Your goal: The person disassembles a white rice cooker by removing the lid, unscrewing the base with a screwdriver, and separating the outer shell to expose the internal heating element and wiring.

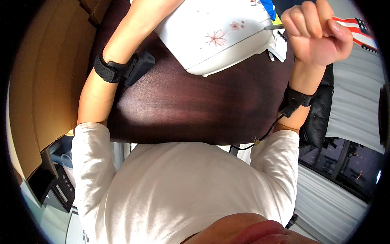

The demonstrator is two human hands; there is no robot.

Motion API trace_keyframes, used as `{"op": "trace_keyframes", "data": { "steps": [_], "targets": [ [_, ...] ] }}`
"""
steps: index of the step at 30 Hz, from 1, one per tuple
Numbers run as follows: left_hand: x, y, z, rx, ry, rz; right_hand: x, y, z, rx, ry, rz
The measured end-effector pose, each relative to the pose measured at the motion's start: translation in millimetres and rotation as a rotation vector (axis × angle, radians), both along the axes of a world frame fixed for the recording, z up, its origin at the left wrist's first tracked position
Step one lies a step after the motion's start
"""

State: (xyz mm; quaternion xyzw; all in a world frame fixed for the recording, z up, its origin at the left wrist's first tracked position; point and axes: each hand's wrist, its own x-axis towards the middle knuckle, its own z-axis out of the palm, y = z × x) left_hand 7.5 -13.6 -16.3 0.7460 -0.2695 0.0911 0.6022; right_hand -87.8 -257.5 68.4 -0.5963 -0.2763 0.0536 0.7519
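Note:
A white plastic casing (178, 36) with pink flower prints lies on the dark table at the top of the view. My left forearm (122, 44) reaches over its left side, and the upper edge cuts off my left hand. My right hand (317, 34) is raised at the casing's right, its fingers closed round a thin grey metal tool (273, 27). The tool's tip is at the casing's right edge, touching or very near it. A piece with red and white stripes and stars (359, 34) sticks out past the fist, apparently the handle. The tool's exact kind cannot be told.
The dark reddish table (195, 105) spreads before me. Behind the casing's right side are a blue and yellow item (269, 10) and a white piece (278, 48). Cardboard (44, 81) stands at the left; a black chair (319, 118) is at the right. A black cable (264, 136) hangs near my right elbow.

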Motion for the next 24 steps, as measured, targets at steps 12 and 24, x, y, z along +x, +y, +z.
{"op": "trace_keyframes", "data": {
  "steps": [12, 24],
  "targets": [
    [-28.1, -13.8, 37.7, 0.247, -0.082, 0.06, -31.2, -6.4, 1.7, -0.014, -0.019, -0.02],
    [-11.6, -36.8, 24.3, 0.366, -0.189, 0.081, -52.9, 42.1, -34.5, 0.128, -0.112, -0.17]
  ]
}}
